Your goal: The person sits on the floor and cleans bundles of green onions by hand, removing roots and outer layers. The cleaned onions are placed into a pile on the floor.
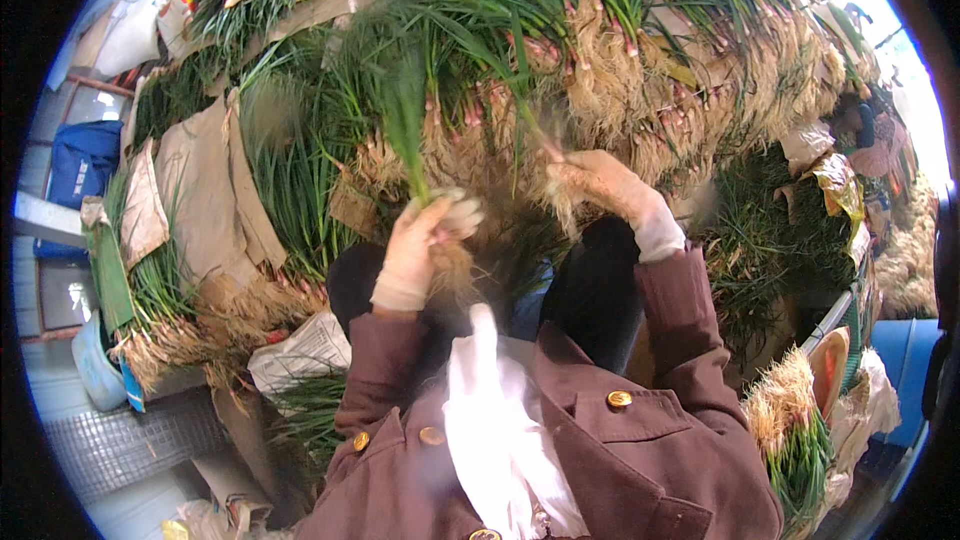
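Note:
My left hand [425,245], in a pale thin glove or wrap, is closed round a green-topped onion plant [405,135], with pale roots hanging below the fingers. Higher and to the right, my right hand [590,185] grips another plant [545,145] near its pinkish base, its stringy roots dangling under the fingers. Both hands are above my dark-clad knees [590,295]. Just beyond them lies a long heap of similar plants [610,50], green leaves away from me and pale tangled roots toward me. Some fingertips of my left hand are blurred.
Brown sacking [195,200] and more plants lie at the left, beside a blue bag [80,170]. At the right are a loose leafy pile [745,260], an upright root bundle [790,420] and a blue plastic container [895,370]. Crumpled paper [300,350] lies by my left elbow.

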### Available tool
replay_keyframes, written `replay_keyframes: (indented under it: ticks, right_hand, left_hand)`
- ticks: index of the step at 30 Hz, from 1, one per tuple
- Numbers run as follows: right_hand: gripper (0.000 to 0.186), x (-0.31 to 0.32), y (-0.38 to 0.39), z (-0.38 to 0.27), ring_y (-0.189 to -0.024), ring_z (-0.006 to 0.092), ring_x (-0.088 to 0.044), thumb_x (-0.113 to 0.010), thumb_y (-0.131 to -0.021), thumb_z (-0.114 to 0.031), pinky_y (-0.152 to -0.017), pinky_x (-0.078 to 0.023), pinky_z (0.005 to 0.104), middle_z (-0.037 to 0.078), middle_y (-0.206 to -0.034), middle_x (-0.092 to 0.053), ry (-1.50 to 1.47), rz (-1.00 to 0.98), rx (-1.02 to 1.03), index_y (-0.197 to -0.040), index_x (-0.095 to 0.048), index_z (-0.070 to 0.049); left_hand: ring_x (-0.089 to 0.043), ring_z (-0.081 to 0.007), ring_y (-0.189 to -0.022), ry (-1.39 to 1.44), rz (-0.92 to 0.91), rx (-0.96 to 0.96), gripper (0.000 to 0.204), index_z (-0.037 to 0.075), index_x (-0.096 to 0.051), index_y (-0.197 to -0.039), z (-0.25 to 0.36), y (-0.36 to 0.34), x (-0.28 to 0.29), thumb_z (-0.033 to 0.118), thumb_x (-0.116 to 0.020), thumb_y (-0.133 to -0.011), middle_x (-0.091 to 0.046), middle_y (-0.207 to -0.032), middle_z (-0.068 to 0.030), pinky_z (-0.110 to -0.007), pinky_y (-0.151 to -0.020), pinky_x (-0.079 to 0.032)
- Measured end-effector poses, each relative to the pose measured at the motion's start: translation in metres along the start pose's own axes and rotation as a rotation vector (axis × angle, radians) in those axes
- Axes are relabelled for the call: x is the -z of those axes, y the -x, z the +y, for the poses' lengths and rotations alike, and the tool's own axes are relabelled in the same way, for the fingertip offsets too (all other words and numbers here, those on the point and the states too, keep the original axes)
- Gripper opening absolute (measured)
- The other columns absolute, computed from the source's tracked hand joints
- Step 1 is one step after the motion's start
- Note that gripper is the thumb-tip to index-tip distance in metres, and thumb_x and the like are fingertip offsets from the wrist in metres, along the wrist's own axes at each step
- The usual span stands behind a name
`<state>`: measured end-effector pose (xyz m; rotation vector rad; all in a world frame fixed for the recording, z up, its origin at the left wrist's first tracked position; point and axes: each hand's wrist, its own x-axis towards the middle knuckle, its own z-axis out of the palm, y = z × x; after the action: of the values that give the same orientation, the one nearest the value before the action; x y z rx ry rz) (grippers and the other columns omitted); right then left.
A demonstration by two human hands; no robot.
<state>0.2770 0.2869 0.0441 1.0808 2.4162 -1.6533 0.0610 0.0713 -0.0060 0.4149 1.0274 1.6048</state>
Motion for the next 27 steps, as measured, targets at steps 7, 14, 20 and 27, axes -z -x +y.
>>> replay_keyframes:
  ticks: [7,14,20,27]
  right_hand:
    - [0.060,-0.086,0.002,-0.033,-0.090,0.0333,-0.066,-0.051,-0.090,-0.062,-0.080,-0.051,0.0409,0.016,-0.097,-0.069,0.459,-0.081,0.273,-0.110,-0.067,-0.007]
    - [0.050,-0.113,-0.056,-0.035,-0.093,0.0156,-0.058,-0.062,-0.093,-0.045,-0.083,-0.049,0.0317,0.006,-0.107,-0.063,-0.725,-0.057,0.146,-0.118,-0.060,-0.001]
    - [0.030,-0.143,-0.072,-0.031,-0.081,0.0170,-0.063,-0.064,-0.095,-0.028,-0.075,-0.053,0.0292,0.006,-0.095,-0.065,-1.002,-0.050,0.165,-0.106,-0.062,0.000]
    - [0.023,-0.119,-0.083,-0.034,-0.079,0.0131,-0.062,-0.066,-0.093,-0.024,-0.074,-0.051,0.0267,0.006,-0.086,-0.066,-0.723,0.401,0.262,-0.095,-0.061,-0.002]
  left_hand:
    - [-0.058,-0.0141,-0.067,0.033,0.034,-0.017,0.008,0.000,-0.059,-0.093,-0.015,-0.016,-0.021,0.008,-0.060,-0.092,-0.061,-0.075,-0.0056,-0.037,-0.086,-0.057]
    - [-0.069,-0.0247,-0.079,0.116,-0.062,-0.016,0.026,-0.006,-0.059,-0.109,-0.015,0.006,-0.003,0.012,-0.060,-0.092,-0.063,-0.078,-0.0097,-0.039,-0.080,-0.059]
    - [-0.067,-0.0206,-0.073,-0.035,-0.047,-0.064,0.019,-0.005,-0.059,-0.100,-0.015,0.009,0.009,0.012,-0.058,-0.092,-0.063,-0.076,-0.0084,-0.032,-0.075,-0.057]
    - [-0.061,-0.0161,-0.066,-0.020,0.121,-0.111,0.022,0.003,-0.048,-0.107,-0.029,0.012,0.004,-0.001,-0.059,-0.089,-0.062,-0.083,-0.0084,-0.032,-0.069,-0.056]
